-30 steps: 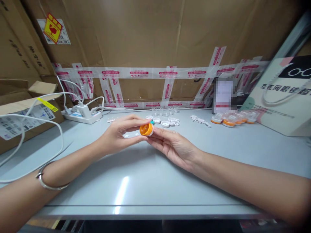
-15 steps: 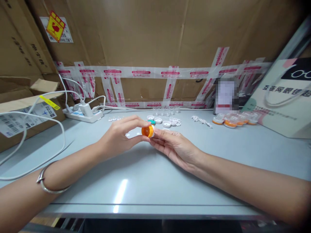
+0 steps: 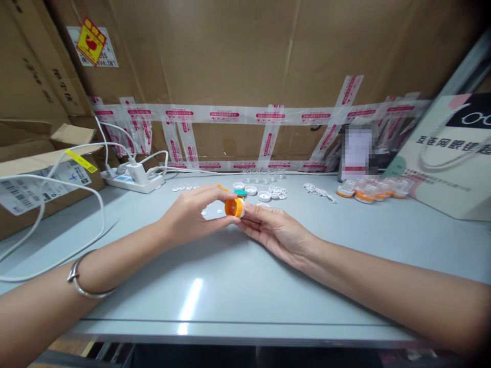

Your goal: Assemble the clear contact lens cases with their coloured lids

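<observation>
Above the middle of the table, both hands hold an orange-and-white round cap, its hollow orange side facing left. My left hand pinches its orange rim between thumb and fingers. From the right, my right hand grips the white side, its fingers closed and partly hiding it. Just behind the cap a teal disc shows. White ring-shaped caps lie beyond the hands, beside a heap of small white parts. Tiny white pieces are scattered behind my left hand.
Clear cups stand in rows at the back. Orange-bottomed clear containers cluster at right, near a phone and a paper bag. A power strip with white cables and a cardboard box are at left.
My left wrist has shifted slightly to the right and the view has moved a little. Both hands keep their hold on the cap, which has barely turned.
</observation>
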The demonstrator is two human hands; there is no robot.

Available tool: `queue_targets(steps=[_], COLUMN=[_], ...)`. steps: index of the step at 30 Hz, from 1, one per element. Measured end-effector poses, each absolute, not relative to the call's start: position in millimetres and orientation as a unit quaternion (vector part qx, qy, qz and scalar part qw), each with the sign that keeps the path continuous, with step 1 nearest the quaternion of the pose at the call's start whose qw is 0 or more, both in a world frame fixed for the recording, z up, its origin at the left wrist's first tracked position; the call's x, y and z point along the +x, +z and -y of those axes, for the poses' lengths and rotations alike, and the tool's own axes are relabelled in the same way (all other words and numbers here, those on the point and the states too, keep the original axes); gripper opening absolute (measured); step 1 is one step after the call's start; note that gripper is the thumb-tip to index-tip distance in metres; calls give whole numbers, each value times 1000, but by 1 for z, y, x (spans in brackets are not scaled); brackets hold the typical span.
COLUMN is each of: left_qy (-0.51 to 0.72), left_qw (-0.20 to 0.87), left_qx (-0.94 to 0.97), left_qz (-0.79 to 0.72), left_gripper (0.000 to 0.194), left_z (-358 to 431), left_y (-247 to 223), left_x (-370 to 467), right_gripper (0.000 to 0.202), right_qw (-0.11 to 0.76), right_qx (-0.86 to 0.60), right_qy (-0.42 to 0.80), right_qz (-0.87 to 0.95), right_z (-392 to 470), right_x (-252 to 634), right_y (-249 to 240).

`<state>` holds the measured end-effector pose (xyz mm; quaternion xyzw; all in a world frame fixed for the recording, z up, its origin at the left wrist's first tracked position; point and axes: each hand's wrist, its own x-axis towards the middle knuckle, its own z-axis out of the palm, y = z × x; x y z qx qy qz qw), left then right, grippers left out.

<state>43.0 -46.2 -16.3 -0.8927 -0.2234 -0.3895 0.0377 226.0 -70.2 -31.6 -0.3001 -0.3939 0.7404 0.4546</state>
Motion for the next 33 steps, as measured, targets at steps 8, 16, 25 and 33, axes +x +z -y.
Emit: queue_targets(steps=[8,16,25,33], left_qy=[-360,-348,-344,-267], left_qw=[-3,2,-42,-98], left_qx=[-906,-918,-911,-931], left_qz=[224,193,225,230], left_gripper=[29,26,32,29], left_z=[43,43,43,48], left_y=[-19,-15,-19,-18], left_x=[39,37,41,39], right_gripper=[12,11,20,27], right_qw=[460,448,410,279], right_qx=[-299,-290,-319,-420], right_qy=[736,744,743,641], right_qz=[396,402,421,579], right_z=[68,70,72,67], right_x=[226,226,228,238], right_y=[-35,-33,-29,-25])
